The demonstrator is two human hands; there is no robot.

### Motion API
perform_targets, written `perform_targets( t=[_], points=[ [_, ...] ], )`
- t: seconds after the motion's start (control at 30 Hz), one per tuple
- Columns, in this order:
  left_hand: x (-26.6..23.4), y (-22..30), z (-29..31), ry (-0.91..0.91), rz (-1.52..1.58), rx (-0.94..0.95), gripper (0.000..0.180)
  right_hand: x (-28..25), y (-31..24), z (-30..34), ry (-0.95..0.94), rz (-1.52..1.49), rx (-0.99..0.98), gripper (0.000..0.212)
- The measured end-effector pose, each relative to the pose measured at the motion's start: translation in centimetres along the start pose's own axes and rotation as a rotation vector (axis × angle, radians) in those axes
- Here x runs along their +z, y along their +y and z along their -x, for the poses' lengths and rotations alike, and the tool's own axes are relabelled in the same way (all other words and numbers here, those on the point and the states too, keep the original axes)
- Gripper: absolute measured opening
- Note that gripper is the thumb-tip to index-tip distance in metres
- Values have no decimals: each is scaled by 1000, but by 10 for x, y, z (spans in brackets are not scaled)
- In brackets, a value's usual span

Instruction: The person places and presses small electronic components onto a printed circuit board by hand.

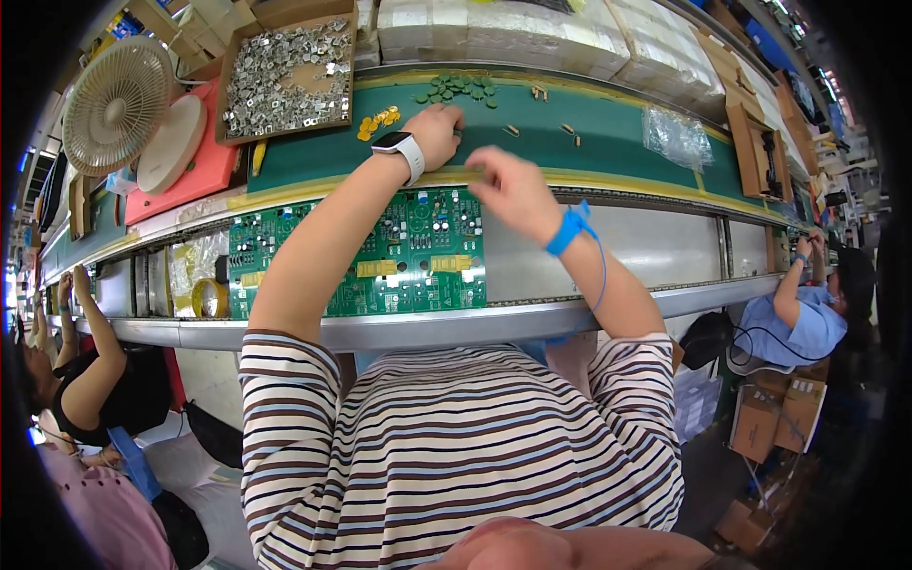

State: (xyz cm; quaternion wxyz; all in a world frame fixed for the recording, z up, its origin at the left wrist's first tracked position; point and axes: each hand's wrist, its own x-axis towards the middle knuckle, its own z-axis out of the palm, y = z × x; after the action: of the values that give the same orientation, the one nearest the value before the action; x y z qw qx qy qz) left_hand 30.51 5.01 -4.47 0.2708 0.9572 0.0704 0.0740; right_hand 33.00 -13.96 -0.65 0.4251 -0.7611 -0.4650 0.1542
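My left hand, with a white watch on its wrist, is over the green work surface. It lies between a small pile of yellow discs and a group of small green discs. Its fingers bend away from view, and their tips are hidden. To its right, my right hand hangs above the rail with fingers curled toward the thumb, slightly blurred. Whatever is between those fingertips is too small to make out. Below both hands, a green circuit board panel with yellow parts sits on the rails, partly covered by my left forearm.
A cardboard tray of small metal parts stands at the far left, beside a fan. Several small tan parts and a clear plastic bag lie to the right. A blue wrist strap cord hangs from my right wrist. Co-workers sit on both sides.
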Motion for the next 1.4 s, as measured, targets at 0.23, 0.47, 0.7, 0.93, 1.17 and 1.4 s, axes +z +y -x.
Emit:
perform_targets(
  t=[0.23, 0.47, 0.7, 0.93, 1.17, 1.4],
  points=[
    [-46, 39, 58, -29, 368, 0, 21, 40, -26, 85, -234, 29, -120, 17],
    [-84, 26, 173, -90, 449, -112, 18, 43, -23, 98, -230, 113, -50, 15],
    [-71, 15, 228, -4, 313, -232, 17, 42, -24, 98, -220, 159, -64, 12],
    [-54, 19, 241, -65, 132, -160, 18, 43, -25, 95, -244, 165, -116, 12],
    [-42, 25, 237, -23, 55, -72, 18, 43, -24, 92, -291, 195, -123, 11],
    [-41, 23, 235, -50, 39, -28, 17, 45, -23, 90, -300, 334, -309, 12]
  ],
)
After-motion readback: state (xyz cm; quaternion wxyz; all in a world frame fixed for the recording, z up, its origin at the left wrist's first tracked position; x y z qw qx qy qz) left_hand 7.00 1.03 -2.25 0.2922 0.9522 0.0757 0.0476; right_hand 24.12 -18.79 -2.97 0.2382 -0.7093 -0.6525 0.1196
